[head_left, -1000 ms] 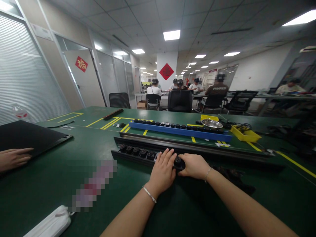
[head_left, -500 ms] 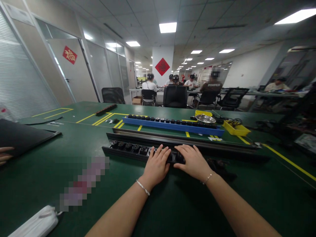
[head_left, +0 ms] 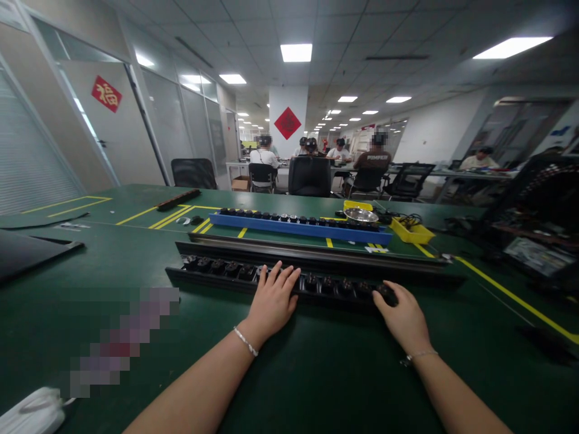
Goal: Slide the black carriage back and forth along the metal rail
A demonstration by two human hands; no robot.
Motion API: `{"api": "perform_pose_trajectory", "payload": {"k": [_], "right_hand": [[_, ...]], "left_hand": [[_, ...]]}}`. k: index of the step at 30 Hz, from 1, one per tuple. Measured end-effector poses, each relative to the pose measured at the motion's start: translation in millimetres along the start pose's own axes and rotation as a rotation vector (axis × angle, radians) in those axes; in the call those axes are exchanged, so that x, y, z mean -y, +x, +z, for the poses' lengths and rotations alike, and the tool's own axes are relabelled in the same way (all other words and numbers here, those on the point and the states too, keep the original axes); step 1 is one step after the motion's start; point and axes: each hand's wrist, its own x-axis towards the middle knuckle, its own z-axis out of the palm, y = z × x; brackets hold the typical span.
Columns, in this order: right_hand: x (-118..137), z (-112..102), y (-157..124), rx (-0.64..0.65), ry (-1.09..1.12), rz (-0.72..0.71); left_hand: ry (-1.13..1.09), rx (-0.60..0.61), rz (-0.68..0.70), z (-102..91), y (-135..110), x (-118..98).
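Note:
In front of me lies a long black channel [head_left: 212, 280] holding a row of small black parts [head_left: 347, 284]. My left hand [head_left: 274, 298] rests over the channel's middle, fingers stretched and spread across the row, hiding some parts. Near the right end, my right hand [head_left: 404, 313] has its thumb and fingers curled around a small black part [head_left: 386, 295] at the end of the row. Just behind runs a second long black rail [head_left: 316, 256], roughly parallel to the channel.
Farther back is a blue tray [head_left: 298, 229] with more black parts. A metal bowl [head_left: 360, 215] and yellow bin [head_left: 411, 231] stand right of it. A dark brown bar [head_left: 178, 199] lies at the far left. A white object [head_left: 34, 413] is at the lower left. People sit beyond the table.
My right hand has moved right along the channel, away from my left hand, uncovering several parts. My left hand stays on the row. The view has turned slightly right; another hand at the left edge is gone.

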Motion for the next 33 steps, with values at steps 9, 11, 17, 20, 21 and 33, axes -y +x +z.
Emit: {"api": "perform_pose_trajectory", "payload": {"k": [9,11,17,20,21,33], "right_hand": [[3.3,-1.9,-0.5,-0.028,0.043,0.028],[4.1,-2.4,-0.4,-0.023,0.051,0.046],[6.0,-3.3,1.2,0.000,0.065,0.120],[4.3,-2.5,3.1,0.003,0.075,0.125],[3.6,-2.2,3.6,0.000,0.079,0.122],[-2.7,-0.2,4.8,-0.030,0.140,0.134]], "left_hand": [[0.012,-0.014,0.020,2.1,0.2,0.6],[0.004,-0.010,0.024,2.1,0.2,1.2],[-0.011,-0.005,0.017,2.2,0.5,1.8],[-0.010,-0.001,0.011,2.4,1.2,1.1],[-0.008,-0.001,0.009,2.4,1.4,0.8],[0.042,-0.043,0.011,-0.8,1.2,-3.4]]}}
